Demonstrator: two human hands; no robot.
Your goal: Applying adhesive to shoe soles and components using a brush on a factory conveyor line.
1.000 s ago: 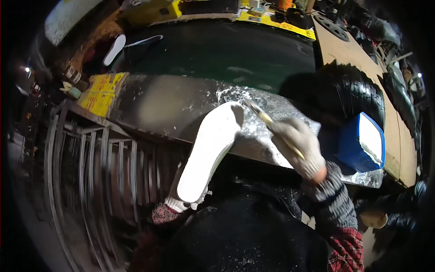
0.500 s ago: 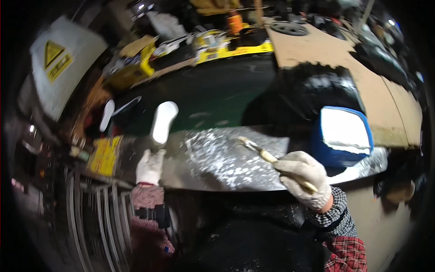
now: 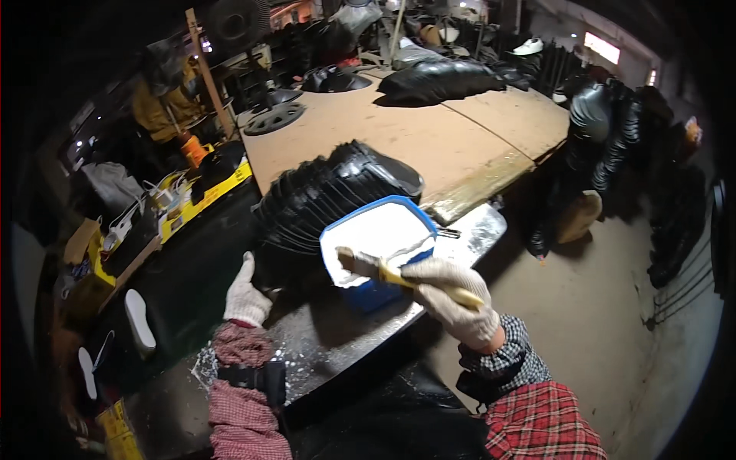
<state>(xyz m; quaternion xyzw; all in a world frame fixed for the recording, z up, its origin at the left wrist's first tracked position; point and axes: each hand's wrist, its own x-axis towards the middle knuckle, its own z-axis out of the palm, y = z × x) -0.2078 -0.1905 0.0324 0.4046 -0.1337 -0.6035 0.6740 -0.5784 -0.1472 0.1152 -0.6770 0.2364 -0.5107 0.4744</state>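
My right hand [image 3: 452, 299], in a knitted off-white glove, grips a paint brush [image 3: 395, 274] by its yellowish handle. The brush's bristles lie over the white paste [image 3: 379, 234] inside a blue tub [image 3: 368, 297]; whether they touch the paste I cannot tell. My left hand [image 3: 247, 297], gloved alike, is held with its thumb up and apart and nothing in it. Right beside it rises a stack of thin black layered pieces [image 3: 326, 192]. A white shoe-sole-shaped piece [image 3: 140, 322] lies on the dark belt-like surface [image 3: 192, 268] to the left.
A white-smeared metal ledge [image 3: 307, 356] runs under the tub. Another white sole-shaped piece [image 3: 87, 373] lies at far left. Behind is a tan board table [image 3: 330, 130] with black bundles [image 3: 441, 80]. Dark piles [image 3: 598, 146] stand along the right side, beside the floor [image 3: 567, 322].
The view has turned right. My right hand has brought the brush from above the ledge to over the tub. My left hand has moved away from the white sole-shaped piece toward the black stack.
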